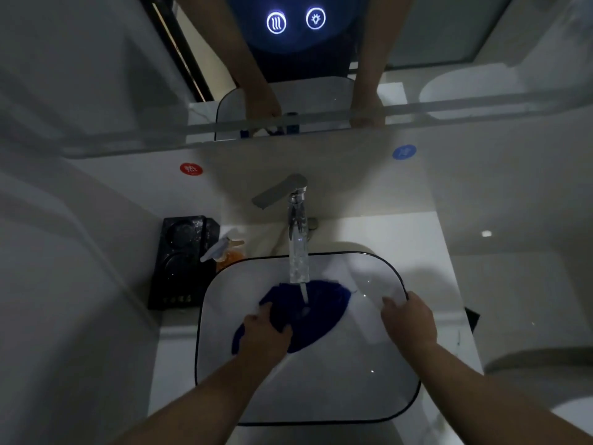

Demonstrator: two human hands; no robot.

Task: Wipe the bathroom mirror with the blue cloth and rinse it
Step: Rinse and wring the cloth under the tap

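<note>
The blue cloth (316, 316) lies spread in the white basin (321, 387) under the chrome tap (296, 229), and a thin stream of water falls onto it. My left hand (266, 332) grips the cloth's left part, fingers curled into the fabric. My right hand (409, 319) rests on the basin's right rim with fingers bent over the edge, holding nothing else. The mirror (288, 59) hangs above the counter and reflects both my arms; two lit round icons glow near its top.
A black tray (179, 268) with round recesses stands left of the basin, an orange pump bottle (227, 252) beside it. Red (191, 169) and blue (404, 152) round stickers mark the wall behind the tap. A toilet (545, 380) sits at the right.
</note>
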